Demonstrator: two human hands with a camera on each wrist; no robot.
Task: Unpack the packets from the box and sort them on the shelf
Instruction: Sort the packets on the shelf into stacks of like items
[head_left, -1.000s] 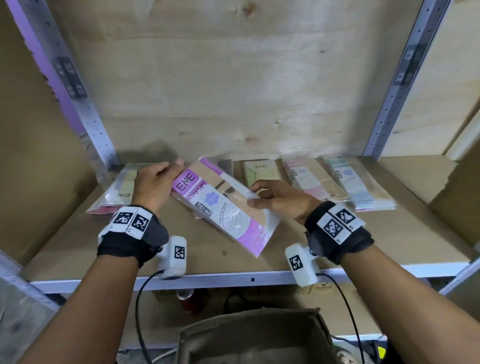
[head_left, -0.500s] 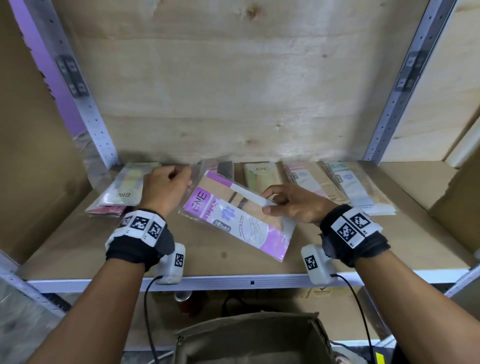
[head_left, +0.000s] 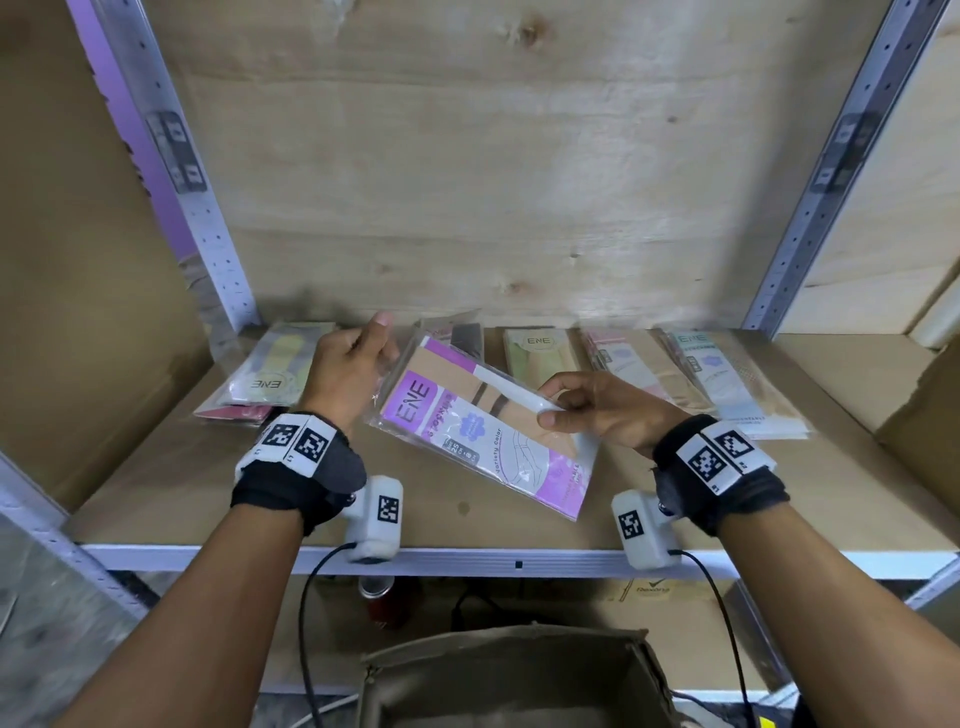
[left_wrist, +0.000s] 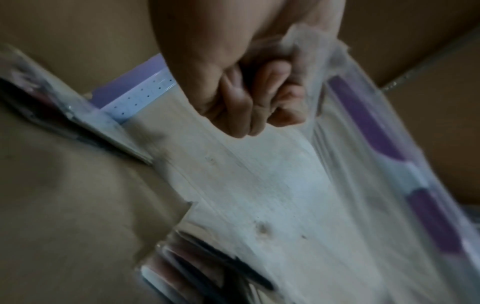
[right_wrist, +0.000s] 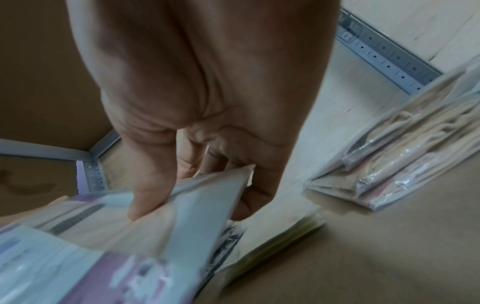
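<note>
A clear packet with a purple ENE label (head_left: 483, 431) hangs tilted just above the shelf board (head_left: 208, 493), held by both hands. My left hand (head_left: 382, 358) grips its upper left plastic edge with curled fingers (left_wrist: 259, 107); the packet (left_wrist: 376, 164) shows beside them. My right hand (head_left: 550, 405) pinches the right edge, thumb on top and fingers beneath (right_wrist: 187, 185), with the packet (right_wrist: 91, 236) blurred. Along the back of the shelf lie a yellow packet (head_left: 275, 369), a dark one (head_left: 467, 338), a pale green one (head_left: 540, 353), a pink one (head_left: 623, 369) and a blue one (head_left: 727, 384).
An open cardboard box (head_left: 519, 675) stands below the shelf's front rail (head_left: 519, 564). Perforated metal uprights (head_left: 208, 234) (head_left: 810, 208) frame the bay, with a plywood back wall. Cardboard panels stand at the left (head_left: 78, 312) and right (head_left: 924, 405). A can (head_left: 376, 592) sits on the lower level.
The left hand went from lying flat on the packet's corner to gripping its edge. The purple packet shifted slightly right and rose off the board.
</note>
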